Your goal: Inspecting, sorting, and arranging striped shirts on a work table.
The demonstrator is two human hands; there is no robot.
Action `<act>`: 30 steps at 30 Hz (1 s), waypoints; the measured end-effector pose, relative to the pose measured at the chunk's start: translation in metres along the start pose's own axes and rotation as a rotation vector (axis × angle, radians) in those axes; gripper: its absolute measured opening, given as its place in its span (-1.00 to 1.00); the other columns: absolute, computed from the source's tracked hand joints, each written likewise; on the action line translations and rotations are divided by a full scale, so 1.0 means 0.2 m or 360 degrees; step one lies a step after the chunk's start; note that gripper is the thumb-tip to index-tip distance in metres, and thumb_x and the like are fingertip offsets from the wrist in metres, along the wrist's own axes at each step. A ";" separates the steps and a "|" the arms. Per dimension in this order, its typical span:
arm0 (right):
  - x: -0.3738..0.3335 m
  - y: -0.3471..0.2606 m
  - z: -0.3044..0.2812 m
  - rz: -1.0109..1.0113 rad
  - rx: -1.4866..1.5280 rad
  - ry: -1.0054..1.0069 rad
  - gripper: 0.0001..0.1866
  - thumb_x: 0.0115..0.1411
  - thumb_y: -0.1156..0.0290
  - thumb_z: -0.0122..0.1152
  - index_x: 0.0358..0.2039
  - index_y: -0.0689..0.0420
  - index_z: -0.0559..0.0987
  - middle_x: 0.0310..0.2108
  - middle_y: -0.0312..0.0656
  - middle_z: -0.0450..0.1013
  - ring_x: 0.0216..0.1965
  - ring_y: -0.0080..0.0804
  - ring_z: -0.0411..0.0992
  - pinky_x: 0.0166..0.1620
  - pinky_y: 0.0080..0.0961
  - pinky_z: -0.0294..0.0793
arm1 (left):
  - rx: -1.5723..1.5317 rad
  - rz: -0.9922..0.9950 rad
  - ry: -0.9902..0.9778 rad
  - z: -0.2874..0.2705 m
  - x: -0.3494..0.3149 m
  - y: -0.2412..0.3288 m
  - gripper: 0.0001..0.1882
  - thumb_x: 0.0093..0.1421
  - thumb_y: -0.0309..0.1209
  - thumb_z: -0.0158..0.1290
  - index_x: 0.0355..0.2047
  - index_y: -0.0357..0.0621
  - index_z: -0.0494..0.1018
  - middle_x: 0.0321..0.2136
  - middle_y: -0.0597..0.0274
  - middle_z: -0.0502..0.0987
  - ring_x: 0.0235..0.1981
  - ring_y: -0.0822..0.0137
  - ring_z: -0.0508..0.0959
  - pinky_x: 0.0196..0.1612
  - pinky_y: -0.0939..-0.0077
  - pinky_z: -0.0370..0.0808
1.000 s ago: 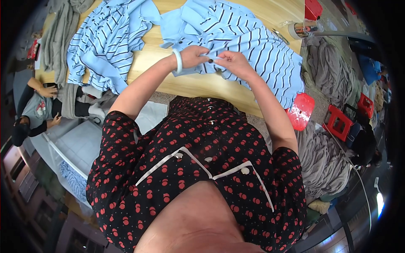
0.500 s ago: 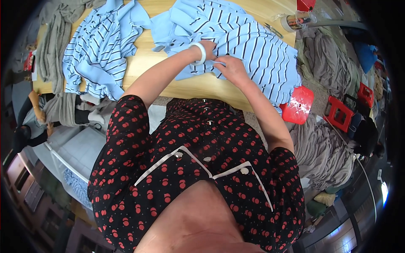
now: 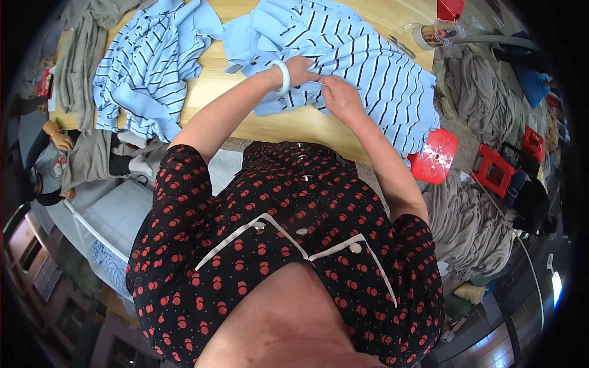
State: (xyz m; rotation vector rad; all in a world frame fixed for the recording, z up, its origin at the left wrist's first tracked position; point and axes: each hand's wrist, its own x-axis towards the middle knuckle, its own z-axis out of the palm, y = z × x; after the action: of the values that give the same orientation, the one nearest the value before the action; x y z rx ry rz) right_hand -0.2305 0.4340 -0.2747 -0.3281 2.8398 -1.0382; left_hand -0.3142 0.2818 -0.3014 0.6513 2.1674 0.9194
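A light blue knit shirt with dark and white stripes (image 3: pixel 380 80) lies spread on the wooden table in front of me. My left hand (image 3: pixel 300 71), below a pale bangle (image 3: pixel 283 78), is closed on the shirt's fabric near its middle. Just to the right, my right hand (image 3: pixel 343 100) pinches a fold of the same shirt, its thumb and forefinger pressed together. A narrow bit of cloth stretches between the two hands. The fingertips are partly hidden by the hands and folds.
A second striped blue shirt (image 3: pixel 144 73) lies on the table's left side, beside grey cloth (image 3: pixel 83 67). Small metal snips (image 3: pixel 402 47) and a clear tub (image 3: pixel 427 35) sit at the far right. A red stool (image 3: pixel 434 156) stands by the table; another person's hand (image 3: pixel 61 141) shows at left.
My right hand has shifted slightly right and up, its fingers more tucked in. My left hand stays close to its place on the shirt. The other person's hand at left has moved.
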 end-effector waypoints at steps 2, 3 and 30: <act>0.00 -0.01 -0.01 0.0044 0.0013 0.0020 -0.85 -0.05 0.43 -0.07 -0.46 0.19 0.44 -0.52 -0.05 0.37 -0.47 -0.12 0.34 -0.38 -0.34 0.31 | 0.0001 -0.0024 -0.0030 -0.01 -0.01 0.03 -0.62 -0.09 -0.17 -0.02 -0.46 -0.31 0.40 -0.51 -0.06 0.43 -0.46 0.13 0.39 -0.35 0.38 0.31; 0.00 -0.02 -0.02 0.0046 0.0012 0.0018 -0.85 -0.05 0.43 -0.07 -0.46 0.19 0.44 -0.52 -0.05 0.37 -0.47 -0.12 0.34 -0.38 -0.34 0.31 | 0.0006 -0.0048 -0.0061 -0.01 -0.01 0.04 -0.60 -0.09 -0.14 -0.04 -0.47 -0.32 0.39 -0.44 -0.14 0.42 -0.36 0.02 0.41 -0.29 0.34 0.32; 0.00 -0.03 -0.01 0.0067 0.0125 0.0301 -0.91 -0.06 0.51 -0.03 -0.52 0.25 0.42 -0.59 0.01 0.35 -0.50 -0.08 0.34 -0.42 -0.29 0.31 | 0.0293 0.0020 0.0129 0.06 -0.11 0.20 -0.67 -0.04 -0.29 -0.19 -0.44 -0.36 0.38 -0.44 -0.21 0.41 -0.36 -0.04 0.42 -0.27 0.25 0.33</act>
State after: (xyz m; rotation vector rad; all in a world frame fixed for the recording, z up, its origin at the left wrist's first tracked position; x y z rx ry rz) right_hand -0.2291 0.4314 -0.2695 -0.1706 2.9439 -1.2301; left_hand -0.2849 0.2978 -0.2679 0.7279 2.3420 0.7707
